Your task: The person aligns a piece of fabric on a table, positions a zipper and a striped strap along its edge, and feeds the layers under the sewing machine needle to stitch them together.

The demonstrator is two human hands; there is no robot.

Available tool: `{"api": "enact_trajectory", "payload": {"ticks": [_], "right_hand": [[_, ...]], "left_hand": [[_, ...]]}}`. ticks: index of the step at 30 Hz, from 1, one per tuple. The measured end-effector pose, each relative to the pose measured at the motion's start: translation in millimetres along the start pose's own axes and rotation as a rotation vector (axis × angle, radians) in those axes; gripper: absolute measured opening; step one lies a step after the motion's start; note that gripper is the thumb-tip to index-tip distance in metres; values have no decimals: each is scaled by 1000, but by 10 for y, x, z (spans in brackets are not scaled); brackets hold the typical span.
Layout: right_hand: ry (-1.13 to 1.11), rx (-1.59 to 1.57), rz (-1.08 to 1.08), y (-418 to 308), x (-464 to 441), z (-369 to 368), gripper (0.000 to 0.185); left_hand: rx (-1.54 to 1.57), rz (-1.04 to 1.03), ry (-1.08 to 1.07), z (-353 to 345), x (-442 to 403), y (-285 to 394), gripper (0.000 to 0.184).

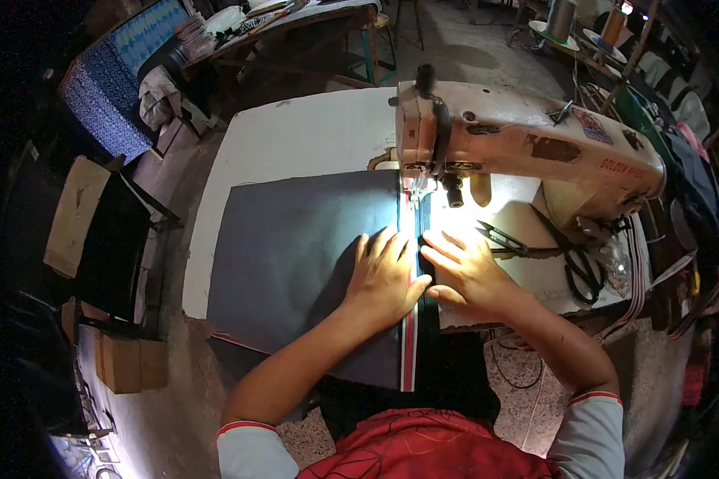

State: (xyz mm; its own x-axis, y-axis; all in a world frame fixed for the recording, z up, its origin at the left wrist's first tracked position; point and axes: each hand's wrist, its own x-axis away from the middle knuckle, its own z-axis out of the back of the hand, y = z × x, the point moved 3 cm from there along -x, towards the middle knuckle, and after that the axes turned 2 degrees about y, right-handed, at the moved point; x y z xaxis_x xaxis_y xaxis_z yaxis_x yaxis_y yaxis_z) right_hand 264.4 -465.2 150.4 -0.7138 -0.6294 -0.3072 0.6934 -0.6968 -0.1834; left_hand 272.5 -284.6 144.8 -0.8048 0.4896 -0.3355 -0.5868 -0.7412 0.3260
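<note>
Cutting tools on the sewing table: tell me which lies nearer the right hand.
The small snips, lying between the right hand and the large black scissors; the scissors, with big looped handles, lie farther from it.

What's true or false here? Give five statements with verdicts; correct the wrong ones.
1. The bare left hand rests on the dark grey rectangular fabric. True.
2. The large black metal scissors are in the bare right hand. False: they lie on the white tabletop, right of that hand.
3. A red, white and black striped band runs along the fabric's right edge. True.
4. The worn pinkish-beige sewing machine carries green lettering. False: it's red.
5. The brown cardboard box stands on the tabletop. False: it's on the floor.
</note>
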Motion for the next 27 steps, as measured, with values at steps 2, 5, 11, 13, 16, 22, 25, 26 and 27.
{"api": "enact_trajectory", "payload": {"ticks": [2, 5, 11, 13, 16, 22, 25, 26, 27], "right_hand": [[-87, -55, -45, -58, 62, -32, 68], [-71, -87, -69, -133, 93, -18, 68], [19, -67, -72, -348, 235, -6, 66], [83, -2, -168, -575, 372, 120, 61], [225, -343, -240, -832, 678, 169, 53], [271, -819, -671, -1116, 1216, -322, 40], [371, -553, -599, -999, 1220, -549, 39], [378, -550, -601, -972, 1195, -549, 39], [246, -659, -709, -950, 1177, -600, 41]], "left_hand": [[14, 3, -9, 18, -15, 1, 57], [18, 8, 6, -31, 14, 2, 53], [-42, 33, -14, 57, 108, 153, 52], [-48, 43, -27, 66, 257, 237, 53], [-70, 24, -43, 77, 498, 329, 58], [-98, 1, -106, 96, 818, 407, 66], [-111, -21, -75, 103, 915, 436, 65], [-116, -19, -64, 96, 943, 434, 65], [-122, -19, -54, 97, 971, 436, 65]]}}
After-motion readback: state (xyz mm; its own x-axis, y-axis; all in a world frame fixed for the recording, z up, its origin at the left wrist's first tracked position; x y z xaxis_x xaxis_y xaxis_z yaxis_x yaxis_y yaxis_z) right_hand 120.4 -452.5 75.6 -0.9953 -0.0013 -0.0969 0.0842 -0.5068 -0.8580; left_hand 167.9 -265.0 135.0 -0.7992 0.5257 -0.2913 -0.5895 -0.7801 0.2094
